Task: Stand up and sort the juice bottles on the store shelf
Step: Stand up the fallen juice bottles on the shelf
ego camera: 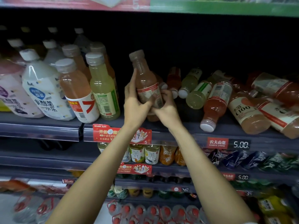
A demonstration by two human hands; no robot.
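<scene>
Both hands grip one pinkish-orange juice bottle (146,81) and hold it upright over the shelf board (181,125). My left hand (135,102) wraps its left side, with the forefinger pointing up along the neck. My right hand (166,107) clasps its lower right side. To the left stand an upright orange bottle (77,91) and a yellow-green bottle (103,88). To the right, several orange, red and yellow-green bottles (215,102) lie toppled on their sides.
White and pink milky drink bottles (42,88) stand at the far left of the same shelf. A red promo tag (106,133) and a 5.00 price label (241,144) hang on the shelf edge. Lower shelves hold tea bottles, cans and water jugs.
</scene>
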